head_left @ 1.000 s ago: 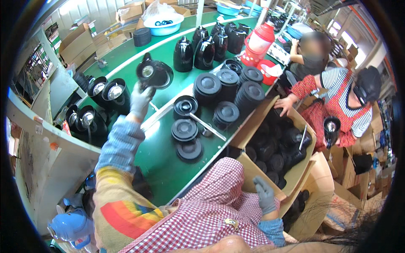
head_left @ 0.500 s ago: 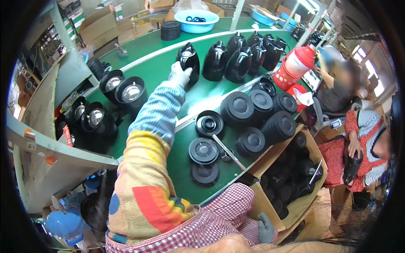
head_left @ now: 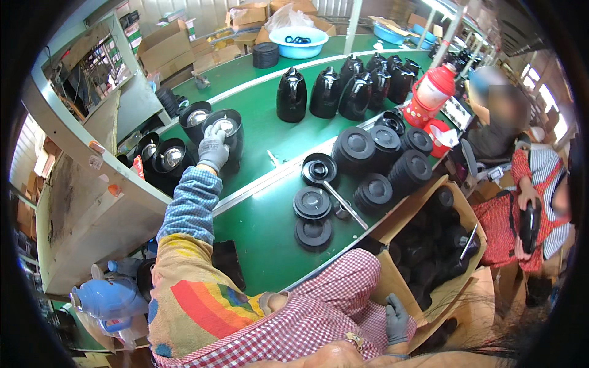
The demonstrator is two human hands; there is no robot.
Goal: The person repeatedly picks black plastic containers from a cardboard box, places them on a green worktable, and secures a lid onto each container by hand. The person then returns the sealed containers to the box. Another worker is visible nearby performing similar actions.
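My left hand (head_left: pixel 213 149), in a grey-white glove, has its fingers hooked over the near rim of an open black jug body (head_left: pixel 232 156), with a silvery rounded liner showing inside. Just left of it stands a similar open jug body (head_left: pixel 195 118), and two more (head_left: pixel 169 157) are farther left. Lower right, my right hand (head_left: pixel 397 320), in a grey glove, rests by my checked apron with fingers loosely bent and nothing visible in them. Across the green table, a black jug with a lid and spout (head_left: pixel 291 95) stands upright beside several like it (head_left: pixel 354 95).
Stacked black round lids (head_left: pixel 354 147) stand right of a metal rod (head_left: pixel 345 205). A cardboard box (head_left: pixel 454 285) of black parts is at my right. A red-and-white flask (head_left: pixel 431 92) and a blue basin (head_left: pixel 299 44) stand farther off. Two people sit at right, one holding a black jug.
My left hand has let go of the upright black jug and moved left and nearer, onto an open jug body. My right hand stays low, its fingers more bent. The view has shifted slightly.
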